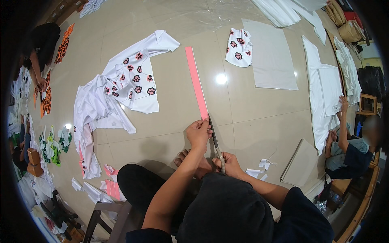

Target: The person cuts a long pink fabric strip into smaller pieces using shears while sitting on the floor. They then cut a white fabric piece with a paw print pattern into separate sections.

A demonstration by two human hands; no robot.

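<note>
My left hand (198, 131) pinches the lower end of a long pink strip (193, 75) with a white edge, which points away from me above the floor. My right hand (227, 164) grips long scissors (214, 139), whose dark blades run beside the strip's right edge at my left fingers. A bare foot rests below my hands, partly hidden by my left forearm. Ahead to the left lie white fabric (93, 101) and a paw-print piece (133, 81); to the right, a folded paw-print piece (235, 42) lies beside a pale sheet (275, 65).
Co-workers sit or bend at the left (38, 52) and right (352, 158) edges among fabric piles. White pieces (316, 97), a board (300, 162), white scraps (255, 172) and pink scraps (111, 188) lie around me. A plastic chair (107, 206) stands at my lower left.
</note>
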